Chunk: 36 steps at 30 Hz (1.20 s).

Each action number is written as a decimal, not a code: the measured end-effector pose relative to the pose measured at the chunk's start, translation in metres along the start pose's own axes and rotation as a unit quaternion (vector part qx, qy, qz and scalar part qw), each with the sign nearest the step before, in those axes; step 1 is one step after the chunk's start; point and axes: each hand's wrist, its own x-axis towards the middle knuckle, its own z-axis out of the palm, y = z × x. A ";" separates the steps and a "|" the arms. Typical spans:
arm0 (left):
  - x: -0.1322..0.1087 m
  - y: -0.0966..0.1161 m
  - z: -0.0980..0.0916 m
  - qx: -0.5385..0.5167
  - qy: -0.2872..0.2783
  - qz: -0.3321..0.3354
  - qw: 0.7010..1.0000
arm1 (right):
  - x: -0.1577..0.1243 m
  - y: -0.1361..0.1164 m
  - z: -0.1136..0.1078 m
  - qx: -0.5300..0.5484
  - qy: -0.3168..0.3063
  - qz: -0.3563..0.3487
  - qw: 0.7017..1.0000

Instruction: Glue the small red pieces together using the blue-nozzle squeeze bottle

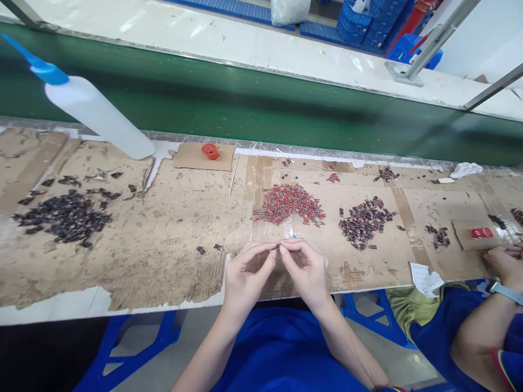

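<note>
My left hand (249, 272) and my right hand (305, 268) meet above the front part of the cardboard-covered bench. Between their fingertips they pinch a small dark part (277, 247); its details are too small to make out. Just beyond the fingers lies a heap of small red parts with silvery tips (289, 204). A small blue tip (294, 237) shows beside my right fingers. To the right is a pile of black-and-red parts (363, 222). Two small black pieces (209, 249) rest left of my left hand.
A pile of black parts (65, 215) lies at the left, below a white squeeze bottle (98, 114) with a blue nozzle. A red cup (210, 151) stands on a cardboard piece. At the right, a co-worker's hand (506, 264) is near another red cup (482, 233). A green conveyor belt (245, 103) runs behind.
</note>
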 end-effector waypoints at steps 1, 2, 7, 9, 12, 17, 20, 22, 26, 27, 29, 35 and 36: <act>0.000 0.000 0.000 0.002 0.002 0.000 1.000 | -0.001 0.000 0.000 -0.001 0.000 -0.002 1.000; -0.001 0.001 0.001 0.003 0.004 -0.003 1.000 | -0.002 0.000 0.000 -0.002 0.002 -0.001 1.000; -0.006 0.003 0.006 -0.020 -0.003 -0.034 0.999 | -0.006 0.000 -0.001 -0.008 0.030 -0.022 0.999; -0.009 0.004 0.009 -0.040 -0.006 -0.050 0.998 | -0.008 0.000 -0.003 -0.021 0.034 -0.039 0.998; -0.012 0.004 0.015 -0.062 -0.008 -0.073 0.995 | -0.011 0.000 -0.009 -0.051 0.029 -0.041 0.997; -0.011 0.005 0.030 -0.076 -0.046 -0.067 0.994 | -0.014 0.005 -0.026 -0.089 0.025 -0.053 0.994; -0.006 0.006 0.028 -0.029 -0.098 -0.028 0.994 | -0.008 0.013 -0.043 -0.131 0.074 -0.034 0.988; -0.001 0.005 0.016 0.045 -0.107 0.002 0.993 | -0.001 0.020 -0.061 -0.176 0.142 -0.020 0.974; 0.009 -0.011 -0.032 0.265 -0.019 0.097 0.959 | 0.014 0.031 -0.099 -0.290 0.234 -0.039 0.927; 0.011 -0.018 -0.046 0.314 0.004 0.122 0.941 | 0.015 0.032 -0.105 -0.319 0.239 -0.050 0.915; 0.015 -0.033 -0.072 0.382 0.028 0.161 0.910 | 0.014 0.033 -0.112 -0.361 0.233 -0.067 0.900; 0.022 -0.052 -0.106 0.417 -0.061 0.198 0.885 | -0.003 0.026 -0.089 -0.385 0.028 -0.075 0.919; 0.022 -0.050 -0.105 0.410 -0.052 0.199 0.889 | -0.004 0.025 -0.083 -0.387 0.005 -0.076 0.919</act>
